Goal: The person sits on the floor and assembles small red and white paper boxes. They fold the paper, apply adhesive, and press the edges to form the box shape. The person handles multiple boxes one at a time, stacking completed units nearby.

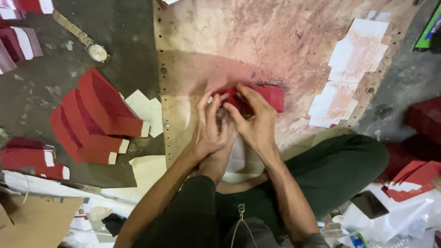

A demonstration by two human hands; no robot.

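Observation:
Both my hands meet over a small red box (pixel 268 95) that rests on a stained pink work board (pixel 257 41). My right hand (pixel 255 119) grips the box from above, its fingers pressed on the red covering. My left hand (pixel 210 126) holds the box's left end, fingers curled against it. A foot lies under my hands, on the board's near edge. The box's near side is hidden by my fingers.
Stacked red box sleeves (pixel 98 115) lie on the dark floor at left, with white card pieces (pixel 147 110) beside them. A wristwatch (pixel 94 49) lies farther back. White paper strips (pixel 353 69) sit on the board's right. More red pieces (pixel 413 177) and a phone (pixel 370 204) lie at right.

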